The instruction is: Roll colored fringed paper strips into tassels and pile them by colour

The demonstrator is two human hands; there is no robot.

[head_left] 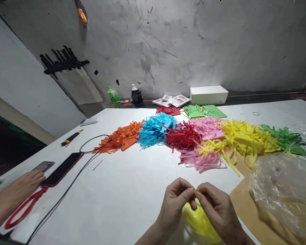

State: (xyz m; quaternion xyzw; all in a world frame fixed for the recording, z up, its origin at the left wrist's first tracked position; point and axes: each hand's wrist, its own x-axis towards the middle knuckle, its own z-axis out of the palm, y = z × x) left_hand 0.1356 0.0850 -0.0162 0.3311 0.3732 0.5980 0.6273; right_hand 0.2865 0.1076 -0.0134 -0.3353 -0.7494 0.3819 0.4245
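Observation:
My left hand and my right hand meet above the table's near part. Thumb and forefinger of each are pinched, fingertips touching or nearly so. What sits in the pinch is too small to make out. Just below them is something bright yellow, thin and sheet-like, partly covered by my right hand; whether it hangs from my fingers or lies on the table I cannot tell. Beyond lie fringed bundles: pink, dark red, yellow, blue and orange.
At left, another person's hand rests at a phone, beside a dark phone with a red strap. A black cable and cutter knife lie nearby. Clear plastic covers brown paper at right; a white box stands behind.

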